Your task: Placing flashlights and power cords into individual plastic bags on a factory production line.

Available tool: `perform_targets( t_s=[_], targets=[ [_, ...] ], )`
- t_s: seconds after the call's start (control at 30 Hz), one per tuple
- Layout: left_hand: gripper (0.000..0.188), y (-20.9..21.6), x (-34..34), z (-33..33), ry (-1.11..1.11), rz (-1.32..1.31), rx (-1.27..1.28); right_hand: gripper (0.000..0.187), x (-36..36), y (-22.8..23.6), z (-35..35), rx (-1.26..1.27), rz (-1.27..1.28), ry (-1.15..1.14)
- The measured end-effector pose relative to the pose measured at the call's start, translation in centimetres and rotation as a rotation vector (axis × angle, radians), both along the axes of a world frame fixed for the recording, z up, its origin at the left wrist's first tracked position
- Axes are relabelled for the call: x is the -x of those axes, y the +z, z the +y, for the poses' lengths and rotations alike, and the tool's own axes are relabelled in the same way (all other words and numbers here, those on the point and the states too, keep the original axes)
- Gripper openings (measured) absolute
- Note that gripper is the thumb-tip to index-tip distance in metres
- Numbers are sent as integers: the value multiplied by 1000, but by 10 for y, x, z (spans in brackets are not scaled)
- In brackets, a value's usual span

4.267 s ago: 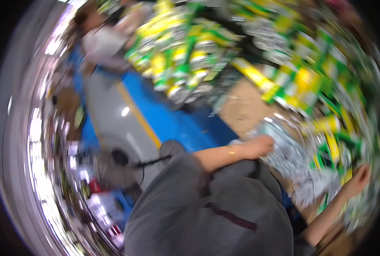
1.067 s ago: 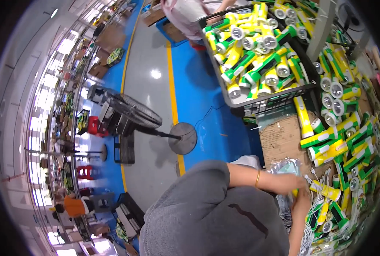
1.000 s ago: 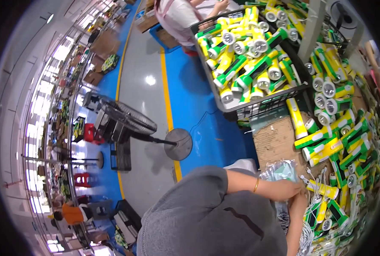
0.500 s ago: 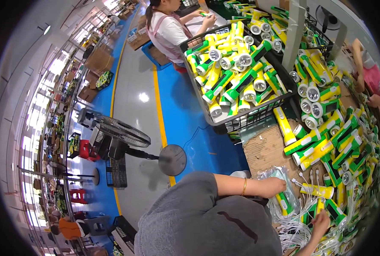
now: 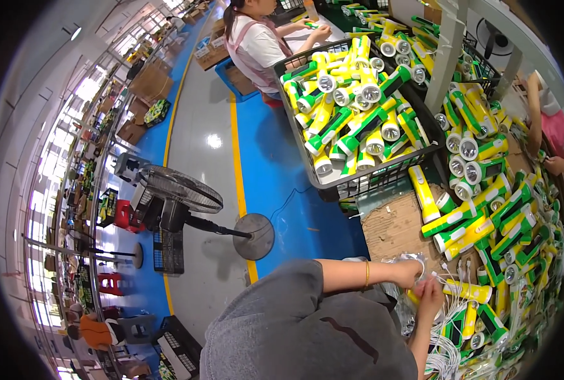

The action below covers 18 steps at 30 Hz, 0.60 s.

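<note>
My left hand (image 5: 407, 274), a gold bangle on its wrist, is closed on a crumpled clear plastic bag (image 5: 392, 288). Part of a yellow flashlight (image 5: 412, 296) shows through the bag under my hands. My right hand (image 5: 429, 296) is pinched beside the left fingers at the bag's mouth. A white cable (image 5: 419, 258) curls at the fingertips there, and my right hand seems to hold it; fingers partly hide it. Below my right wrist lies a bundle of white cables (image 5: 443, 351). A yellow flashlight (image 5: 468, 291) rests just right of my hands.
Yellow and green flashlights (image 5: 516, 221) cover the table's right side. A black crate (image 5: 370, 174) heaped with flashlights stands beyond cardboard (image 5: 392, 228). A co-worker (image 5: 256, 47) sits at the far side; another person's arm (image 5: 535, 120) shows at right. A standing fan (image 5: 183, 190) is on the left floor.
My right hand has moved left and up from the flashlights beside the cables to the bag's mouth, meeting my left hand. A white cable loop now shows there. My left hand stays on the bag.
</note>
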<state>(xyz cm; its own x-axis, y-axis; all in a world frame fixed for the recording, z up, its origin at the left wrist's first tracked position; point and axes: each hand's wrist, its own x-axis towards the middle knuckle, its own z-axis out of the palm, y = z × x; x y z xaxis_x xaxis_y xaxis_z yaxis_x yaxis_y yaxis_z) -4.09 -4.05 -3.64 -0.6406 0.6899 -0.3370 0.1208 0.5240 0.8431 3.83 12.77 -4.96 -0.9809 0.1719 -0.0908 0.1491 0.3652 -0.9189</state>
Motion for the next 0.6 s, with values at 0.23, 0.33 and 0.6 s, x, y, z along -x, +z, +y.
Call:
perform_targets(
  t_s=[0.23, 0.33, 0.6],
  targets=[
    [32, 1, -18, 0, 223, -21, -324, 6, -41, 61, 20, -676, -92, 188],
    [40, 19, -4, -1, 138, 71, -60, 8, -38, 92, 38, -832, 12, 620],
    [44, 31, 15, -3, -81, 94, 25, 2, -30, 87, 33, -803, 194, 456]
  ],
)
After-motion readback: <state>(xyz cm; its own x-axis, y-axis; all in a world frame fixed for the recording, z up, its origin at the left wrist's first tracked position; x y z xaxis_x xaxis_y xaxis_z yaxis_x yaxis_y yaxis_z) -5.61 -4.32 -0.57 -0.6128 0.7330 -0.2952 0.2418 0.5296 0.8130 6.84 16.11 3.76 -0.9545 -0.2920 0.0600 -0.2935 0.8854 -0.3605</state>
